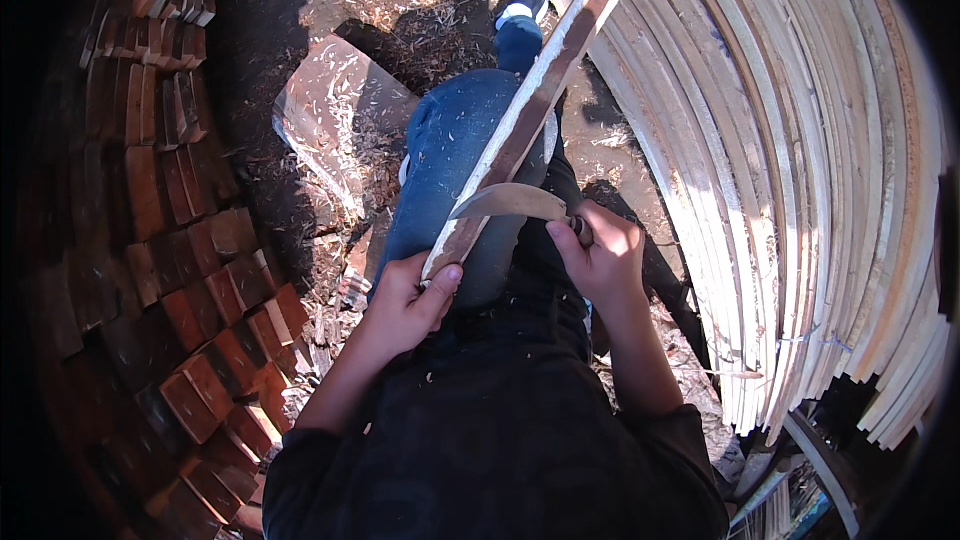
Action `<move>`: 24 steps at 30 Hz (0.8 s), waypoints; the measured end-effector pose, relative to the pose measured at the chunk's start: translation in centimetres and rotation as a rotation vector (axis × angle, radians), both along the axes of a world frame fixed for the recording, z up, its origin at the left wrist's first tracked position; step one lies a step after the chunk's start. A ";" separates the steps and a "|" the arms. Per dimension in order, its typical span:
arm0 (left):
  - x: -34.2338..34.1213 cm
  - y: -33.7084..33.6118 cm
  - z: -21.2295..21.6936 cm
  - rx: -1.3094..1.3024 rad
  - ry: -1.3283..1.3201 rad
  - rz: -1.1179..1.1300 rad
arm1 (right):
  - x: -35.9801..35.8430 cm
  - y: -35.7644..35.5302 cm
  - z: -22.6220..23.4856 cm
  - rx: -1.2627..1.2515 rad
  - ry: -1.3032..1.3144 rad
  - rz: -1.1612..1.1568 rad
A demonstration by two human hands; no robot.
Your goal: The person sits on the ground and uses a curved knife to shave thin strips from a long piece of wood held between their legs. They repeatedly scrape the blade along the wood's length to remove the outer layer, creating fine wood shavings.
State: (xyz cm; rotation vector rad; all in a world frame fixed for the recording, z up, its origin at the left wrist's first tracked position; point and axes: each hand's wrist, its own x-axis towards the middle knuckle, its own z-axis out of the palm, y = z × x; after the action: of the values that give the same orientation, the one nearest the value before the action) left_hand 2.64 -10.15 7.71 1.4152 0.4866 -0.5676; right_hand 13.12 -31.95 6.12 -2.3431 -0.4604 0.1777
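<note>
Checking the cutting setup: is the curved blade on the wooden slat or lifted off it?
On it: the curved blade lies across the wooden slat, above the left hand.

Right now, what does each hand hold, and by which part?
The left hand grips the long wooden strip at its near end; the right hand holds the curved knife by its handle.

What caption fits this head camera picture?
Left hand grips a long wooden strip while right hand holds a curved blade against it.

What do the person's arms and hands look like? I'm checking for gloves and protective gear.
Both the left hand and the right hand are bare, with no gloves. The forearms are uncovered; dark sleeves are pushed up to about the elbows. No watch or rings are visible.
</note>
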 end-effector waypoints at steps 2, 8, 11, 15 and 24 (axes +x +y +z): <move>-0.1 0.1 -0.2 0.036 -0.025 -0.009 | 0.4 -0.3 0.2 -0.037 -0.016 -0.006; -0.1 -0.1 -0.2 0.049 0.022 -0.015 | 2.2 0.9 0.7 -0.214 -0.122 0.014; -0.5 -0.2 -0.6 0.153 -0.064 -0.028 | 3.5 0.2 -0.6 -0.274 -0.272 0.122; -0.2 0.0 -0.4 0.088 -0.004 -0.012 | 5.5 0.0 -0.9 -0.299 -0.423 0.210; -0.9 -0.2 -1.1 0.106 -0.127 -0.004 | 12.8 -3.8 0.2 -0.460 -0.517 -0.036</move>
State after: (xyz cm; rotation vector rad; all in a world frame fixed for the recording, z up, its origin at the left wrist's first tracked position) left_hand 1.78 -10.39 6.59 1.5431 0.4173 -0.4566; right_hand 25.89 -35.76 6.27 -2.8479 -0.6801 -0.3920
